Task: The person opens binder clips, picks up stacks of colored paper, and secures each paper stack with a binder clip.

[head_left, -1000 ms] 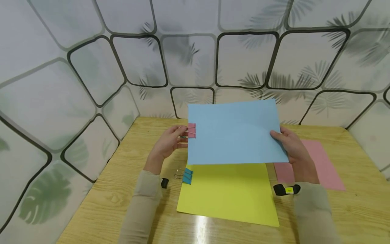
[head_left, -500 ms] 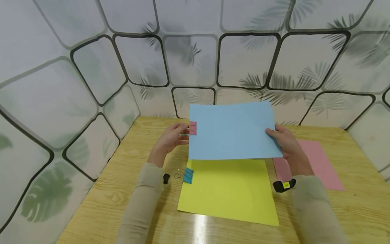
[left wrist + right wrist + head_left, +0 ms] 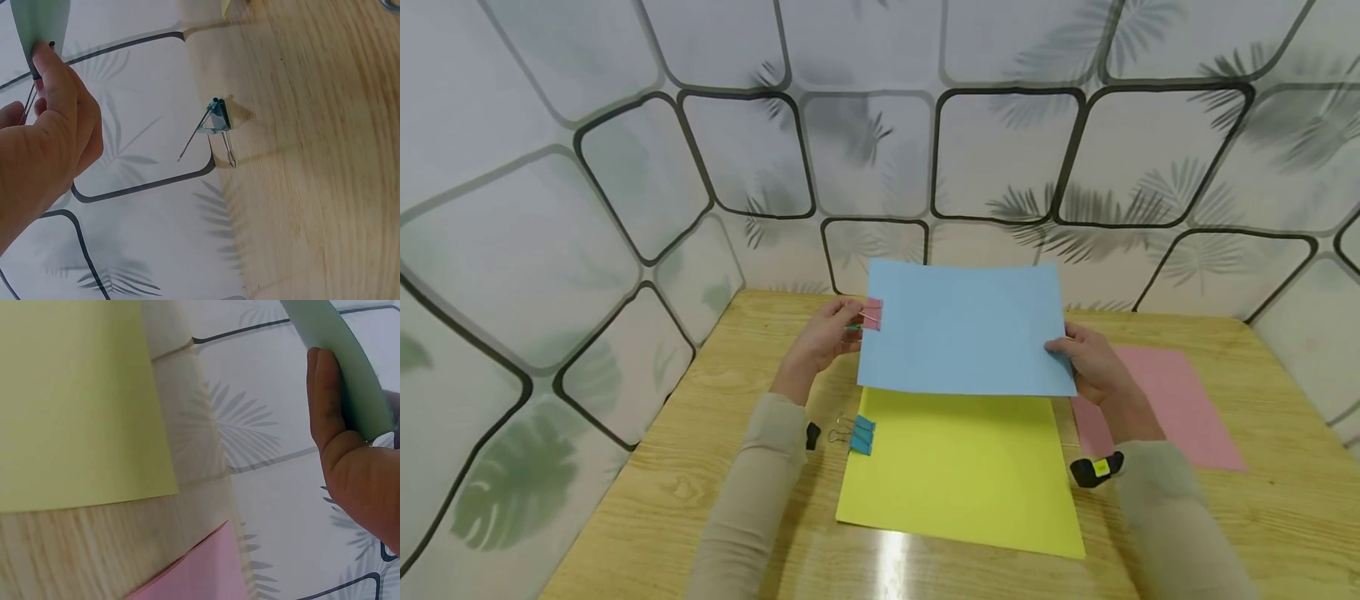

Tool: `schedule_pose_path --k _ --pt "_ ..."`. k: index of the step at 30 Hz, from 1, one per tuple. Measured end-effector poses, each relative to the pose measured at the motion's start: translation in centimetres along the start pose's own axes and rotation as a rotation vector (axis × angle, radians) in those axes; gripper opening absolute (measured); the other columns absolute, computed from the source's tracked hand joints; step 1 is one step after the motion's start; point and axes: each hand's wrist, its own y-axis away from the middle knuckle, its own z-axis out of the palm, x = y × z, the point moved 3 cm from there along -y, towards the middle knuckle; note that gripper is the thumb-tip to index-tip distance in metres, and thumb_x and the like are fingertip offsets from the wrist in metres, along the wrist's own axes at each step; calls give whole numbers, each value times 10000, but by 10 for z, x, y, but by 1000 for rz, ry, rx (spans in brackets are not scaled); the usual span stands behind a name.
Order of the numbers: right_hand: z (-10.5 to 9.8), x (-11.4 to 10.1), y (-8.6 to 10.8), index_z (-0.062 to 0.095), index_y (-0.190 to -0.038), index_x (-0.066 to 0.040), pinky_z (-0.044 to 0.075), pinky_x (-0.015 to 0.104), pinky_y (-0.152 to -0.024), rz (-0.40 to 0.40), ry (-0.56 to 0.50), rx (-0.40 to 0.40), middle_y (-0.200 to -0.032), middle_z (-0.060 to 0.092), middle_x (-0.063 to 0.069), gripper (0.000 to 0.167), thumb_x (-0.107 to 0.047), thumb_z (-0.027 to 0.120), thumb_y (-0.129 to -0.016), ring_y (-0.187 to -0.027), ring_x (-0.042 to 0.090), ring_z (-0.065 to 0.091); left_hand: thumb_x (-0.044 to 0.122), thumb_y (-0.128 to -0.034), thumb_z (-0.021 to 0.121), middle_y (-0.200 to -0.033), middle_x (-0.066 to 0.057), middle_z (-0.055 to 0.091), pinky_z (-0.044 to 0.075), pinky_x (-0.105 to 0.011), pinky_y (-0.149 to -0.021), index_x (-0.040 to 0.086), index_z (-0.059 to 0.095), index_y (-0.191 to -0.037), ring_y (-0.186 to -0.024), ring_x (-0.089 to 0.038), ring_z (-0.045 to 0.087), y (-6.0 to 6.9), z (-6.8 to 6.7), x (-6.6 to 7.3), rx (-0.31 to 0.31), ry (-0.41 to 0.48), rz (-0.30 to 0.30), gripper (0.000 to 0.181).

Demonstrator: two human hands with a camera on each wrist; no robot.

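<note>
My left hand (image 3: 822, 343) pinches a pink binder clip (image 3: 872, 314) by its wire handles, at the left edge of a blue sheet of paper (image 3: 962, 329). The right hand (image 3: 1093, 367) grips that sheet's right edge, thumb on the near face and fingers behind. Held up and tilted, the blue paper hangs above the far part of yellow paper (image 3: 962, 475) lying on the table. A blue binder clip (image 3: 862, 435) sits on the yellow paper's left edge. In the left wrist view, a teal binder clip (image 3: 219, 115) stands on the table apart from the left hand.
Pink paper (image 3: 1180, 408) lies to the right on the wooden table (image 3: 647, 500), partly behind the right forearm. A patterned wall (image 3: 865, 150) rises along the table's back and left edges.
The right hand has shifted left and slightly down, bringing the blue paper's right side with it. The left hand keeps its place at the pink clip. Papers on the table stay put.
</note>
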Motion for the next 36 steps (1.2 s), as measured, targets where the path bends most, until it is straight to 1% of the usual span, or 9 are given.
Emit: schedule_pose_path --k 8,12,15,18,20,25,29,32,36 --pt "2 9 -1 43 -1593 -40 559 256 -811 0 -8 102 -1562 228 291 740 -259 498 -1052 -934 3 609 284 -1075 444 -1065 -39 500 478 -347 -787 118 490 -1041 -856 -228 491 -8 0 -3 45 34 -8 176" --pt "5 12 -3 111 -1587 -30 559 255 -787 3 -4 141 -1525 279 279 710 -269 506 -1048 -930 25 621 236 -1038 539 -1128 -62 538 482 -349 -797 86 503 -1140 -824 -191 527 -11 1 -4 44 9 6 184" --pt "7 13 -4 98 -1591 -36 544 231 -784 9 1 149 -1569 225 277 709 -271 493 -1051 -1121 178 585 144 -1007 580 -1177 -94 531 487 -320 -772 48 475 -1270 -819 -154 562 -14 2 -6 36 -7 13 298" --pt "8 12 -5 55 -1597 -57 523 205 -783 24 -6 146 -1612 154 253 717 -266 477 -1057 -1341 372 406 57 -1001 562 -1207 -125 501 493 -292 -751 29 443 -1307 -869 -163 572 -16 2 -8 33 -9 15 329" --pt "9 12 -7 31 -1599 -68 515 191 -776 32 -14 147 -1622 133 239 715 -259 462 -1061 -1406 413 305 18 -997 553 -1222 -142 490 480 -263 -717 30 429 -1324 -866 -165 552 -17 2 -10 29 -6 19 350" --pt "7 14 -10 17 -1600 -77 517 202 -779 48 -23 157 -1623 131 235 709 -254 448 -1066 -1411 415 292 -57 -968 556 -1289 -147 463 471 -231 -670 51 404 -1353 -818 -151 523 -18 3 -13 14 14 25 428" --pt "5 18 -13 -1 -1599 -81 500 316 -936 54 -26 167 -1633 89 224 718 -247 450 -1065 -1438 420 258 -86 -959 552 -1334 -135 443 474 -231 -653 56 421 -1357 -757 -137 505 -19 4 -16 4 16 21 443" --pt "3 22 -15 -16 -1597 -88 389 467 -1095 60 -35 178 -1640 63 208 719 -232 448 -1066 -1459 418 222 -95 -956 555 -1275 -138 467 489 -234 -652 62 437 -1355 -755 -144 522 -20 6 -17 5 18 3 445" --pt "1 27 -18 -18 -1596 -91 277 547 -1146 73 -46 192 -1643 53 199 711 -216 442 -1068 -1469 415 202 -92 -955 559 -1176 -133 483 516 -243 -680 56 439 -1375 -788 -165 547 -22 7 -19 13 -9 -16 461"
